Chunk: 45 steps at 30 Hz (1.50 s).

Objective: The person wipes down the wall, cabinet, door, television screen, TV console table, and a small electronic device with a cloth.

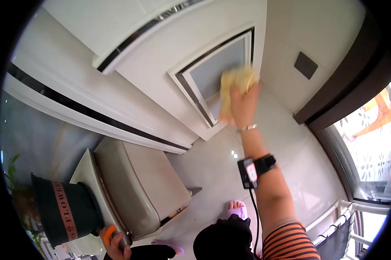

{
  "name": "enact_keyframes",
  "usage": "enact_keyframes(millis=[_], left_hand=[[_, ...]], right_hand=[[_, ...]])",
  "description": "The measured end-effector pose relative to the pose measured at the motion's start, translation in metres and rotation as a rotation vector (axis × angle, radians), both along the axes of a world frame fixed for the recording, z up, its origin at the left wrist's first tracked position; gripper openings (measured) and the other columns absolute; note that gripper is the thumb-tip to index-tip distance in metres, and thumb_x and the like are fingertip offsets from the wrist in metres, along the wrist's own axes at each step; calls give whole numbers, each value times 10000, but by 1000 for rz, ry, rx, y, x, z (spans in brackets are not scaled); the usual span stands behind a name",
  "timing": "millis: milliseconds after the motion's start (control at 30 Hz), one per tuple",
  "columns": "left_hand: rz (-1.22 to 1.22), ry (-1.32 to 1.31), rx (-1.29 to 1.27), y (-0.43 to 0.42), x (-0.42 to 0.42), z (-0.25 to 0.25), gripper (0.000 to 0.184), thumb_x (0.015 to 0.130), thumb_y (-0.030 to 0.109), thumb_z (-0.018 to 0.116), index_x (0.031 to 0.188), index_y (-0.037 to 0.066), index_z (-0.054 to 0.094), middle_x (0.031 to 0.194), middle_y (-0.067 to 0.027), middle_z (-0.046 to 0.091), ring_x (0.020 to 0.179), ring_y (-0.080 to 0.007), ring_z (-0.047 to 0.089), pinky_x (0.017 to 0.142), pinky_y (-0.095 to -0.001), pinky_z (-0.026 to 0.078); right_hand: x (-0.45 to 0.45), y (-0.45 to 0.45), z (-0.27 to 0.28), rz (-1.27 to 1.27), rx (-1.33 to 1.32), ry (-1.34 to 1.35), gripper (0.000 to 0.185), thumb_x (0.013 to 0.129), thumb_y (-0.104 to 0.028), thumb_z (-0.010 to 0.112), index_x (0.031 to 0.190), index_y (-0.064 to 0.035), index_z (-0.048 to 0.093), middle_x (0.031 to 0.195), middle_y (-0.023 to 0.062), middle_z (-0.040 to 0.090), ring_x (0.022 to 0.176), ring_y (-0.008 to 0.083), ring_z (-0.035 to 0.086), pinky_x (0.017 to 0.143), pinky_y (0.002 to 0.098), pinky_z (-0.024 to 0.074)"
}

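Note:
A yellow cloth [238, 82], blurred by motion, is bunched in my right hand [244, 102], close to the lower right part of a framed panel [219, 69] with black and white trim. My right arm is stretched forward, with a bracelet and a strapped black device on it. At the lower left, my left hand [114, 245] has its fingers wrapped round an orange and dark object [109, 234] that I cannot make out fully. That hand is beside a dark green flower pot [74, 212] and the edge of a beige cabinet [145, 186].
A socket plate [306, 65] is on the right wall. Right of it, a dark frame [325, 112] borders a bright opening. A white metal rack [349, 216] stands at the lower right. My feet in purple slippers [237, 210] are on the tiled floor [212, 160].

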State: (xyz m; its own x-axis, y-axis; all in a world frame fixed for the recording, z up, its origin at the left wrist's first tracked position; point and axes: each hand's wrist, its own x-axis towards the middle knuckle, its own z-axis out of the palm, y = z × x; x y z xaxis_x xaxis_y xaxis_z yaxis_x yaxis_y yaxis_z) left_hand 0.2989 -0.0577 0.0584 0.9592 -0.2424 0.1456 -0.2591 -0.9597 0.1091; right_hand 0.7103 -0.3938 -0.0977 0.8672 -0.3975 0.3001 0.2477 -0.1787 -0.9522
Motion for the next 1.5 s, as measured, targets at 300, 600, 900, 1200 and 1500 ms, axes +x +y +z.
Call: enact_keyframes(millis=[300,600,900,1200,1500], left_hand=[[-16,-12,33,-2,7,-2,436,884,312,456,1207,19,457,1278,-238,402,1127,-399,400,923,-495,315],[-33,38,37,-1,7,3,479,910,351,426,1281,49,403,1296,-225,387,1146,-388,399,927,-483,326],[-45,59,68,5,5,2,495,919,363,406,1306,56,382,1307,-221,373,1148,-385,398,920,-484,330],[-26,87,55,2,5,4,494,910,363,422,1301,66,369,1281,-226,375,1128,-391,398,904,-491,335],[-24,96,-19,9,0,-3,542,903,413,432,1329,86,362,1339,-192,322,1175,-367,365,921,-464,327]], right_hand=[[62,10,-104,-244,-372,31,568,721,-181,663,1211,-26,422,1287,218,307,1181,386,325,980,403,333],[31,-38,-141,-230,-201,235,409,732,-89,552,1093,69,441,1144,296,404,990,440,457,882,446,393],[79,-74,-163,145,-456,668,456,745,-131,542,1149,59,450,1099,278,514,1025,410,497,893,411,408],[40,-34,-163,-176,-289,418,349,775,-220,549,1008,39,556,1094,289,495,962,408,540,847,418,448],[20,-28,-118,220,-935,685,305,793,-229,532,1008,-18,582,1097,216,479,974,353,536,816,398,478]])
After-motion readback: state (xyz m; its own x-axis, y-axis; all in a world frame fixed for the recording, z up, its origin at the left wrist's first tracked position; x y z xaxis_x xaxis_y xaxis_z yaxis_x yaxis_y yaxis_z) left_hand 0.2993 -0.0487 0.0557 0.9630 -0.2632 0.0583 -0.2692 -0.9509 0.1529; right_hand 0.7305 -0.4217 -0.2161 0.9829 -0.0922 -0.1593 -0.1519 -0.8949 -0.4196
